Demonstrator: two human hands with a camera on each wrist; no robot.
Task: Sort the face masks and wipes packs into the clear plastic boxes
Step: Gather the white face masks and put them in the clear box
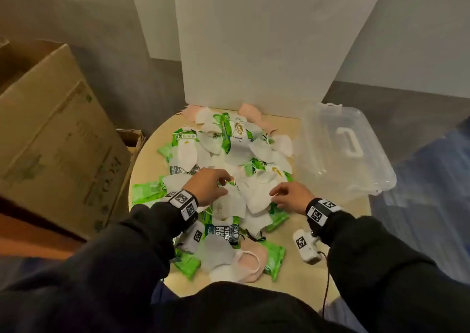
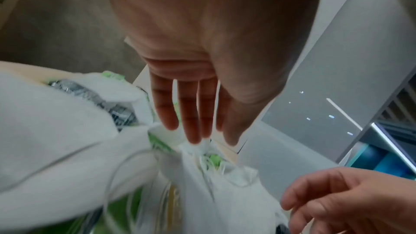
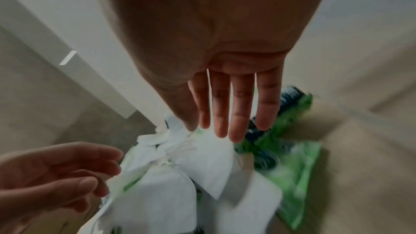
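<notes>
- Face masks and wipes packs [image 1: 223, 180] are lying mixed in one heap that I am seeing spread over most of the round table [image 1: 328, 227], from its far edge to its near edge.
- The cardboard box [image 1: 58, 139] is standing on the floor to the left of the table, the largest item I am viewing.
- The white panel [image 1: 256, 42] is standing upright at the far edge of the table, with pink masks lying against its base.
- The clear plastic box [image 1: 340, 152] is sitting at the right side of the table, just beside the heap; I cannot tell from the head view whether anything is lying inside it.
- The green wipes packs [image 1: 146, 191] are showing at the edges of the heap and under the masks.
- A pink mask [image 1: 250, 261] is lying at the near edge of the heap, overlapping a grey-white mask.
- A white mask [image 1: 256, 195] is lying on top of the heap between both hands.
- The left hand [image 1: 208, 185] is reaching over the heap centre; in the left wrist view its fingers [image 2: 191, 113] are extending straight and close together, tips touching mask fabric, gripping nothing.
- The right hand [image 1: 292, 196] is hovering at the right edge of that white mask; in the right wrist view its fingers [image 3: 241, 106] are extending straight, slightly apart, holding nothing.
</notes>
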